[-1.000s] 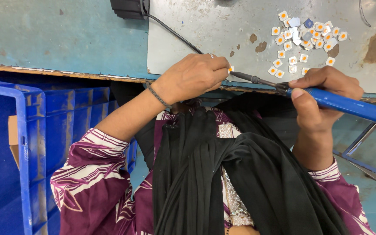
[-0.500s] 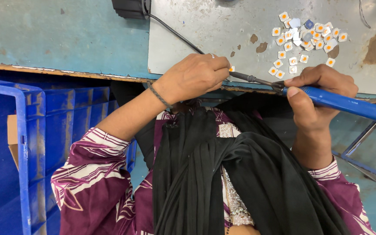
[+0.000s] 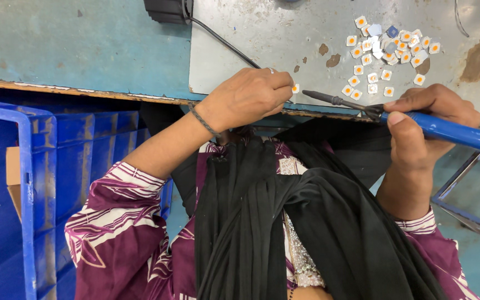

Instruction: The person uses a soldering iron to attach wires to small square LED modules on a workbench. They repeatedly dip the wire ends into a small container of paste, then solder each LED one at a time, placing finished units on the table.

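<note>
My left hand (image 3: 248, 97) rests at the near edge of a grey metal plate (image 3: 284, 33) and pinches a small white square chip with an orange centre (image 3: 295, 88) between its fingertips. A blue-handled soldering iron (image 3: 451, 132) is gripped in my right hand (image 3: 426, 125); its dark metal tip (image 3: 329, 99) points left, ending just right of the chip. Several similar small square chips (image 3: 387, 53) lie scattered on the plate beyond the iron.
A black cable (image 3: 223, 41) runs from a dark box (image 3: 168, 10) at the top across the plate toward my left hand. Blue plastic crates (image 3: 23, 183) stand at the left below the worn blue bench (image 3: 73, 44). A blue metal frame (image 3: 468, 205) is at the lower right.
Both hands hold nearly the same pose; the iron's tip stays close to the chip in my left fingers. Only a slight shift of the view.
</note>
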